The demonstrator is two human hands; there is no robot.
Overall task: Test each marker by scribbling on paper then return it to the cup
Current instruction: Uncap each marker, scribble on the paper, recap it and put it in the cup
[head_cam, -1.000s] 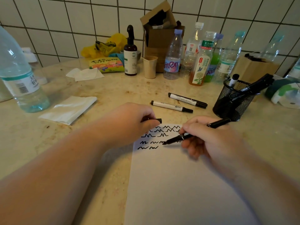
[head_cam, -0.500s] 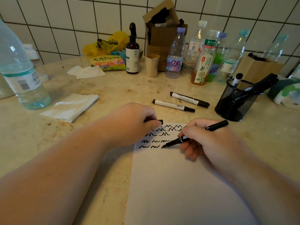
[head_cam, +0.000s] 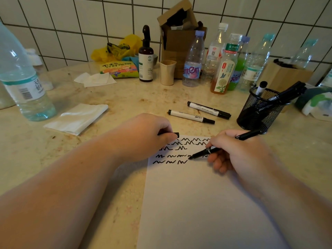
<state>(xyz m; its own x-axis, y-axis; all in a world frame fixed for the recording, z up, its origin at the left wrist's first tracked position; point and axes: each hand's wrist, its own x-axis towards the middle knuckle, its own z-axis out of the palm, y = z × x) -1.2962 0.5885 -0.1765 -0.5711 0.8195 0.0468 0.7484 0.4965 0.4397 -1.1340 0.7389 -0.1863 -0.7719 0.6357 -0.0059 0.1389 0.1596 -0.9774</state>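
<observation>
Your left hand (head_cam: 143,135) pinches small black marker cap (head_cam: 175,134); most of cap hidden in fist. Your right hand (head_cam: 233,150) grips slim black plastic marker (head_cam: 224,146), long axis slanting, nib down-left touching white paper sheet (head_cam: 197,203) at wavy scribbles, tail toward black wire-mesh cup (head_cam: 260,112). Two capped white-barrelled markers (head_cam: 191,116) lie left of cup. Paper's near edge cut off.

We read "anten" on the clear bottle's label (head_cam: 191,71). The amber tea bottle (head_cam: 223,72) carries "东方树叶" on its green neck band. Large water bottle (head_cam: 23,81): barcode, characters illegible. Marker print unreadable.
</observation>
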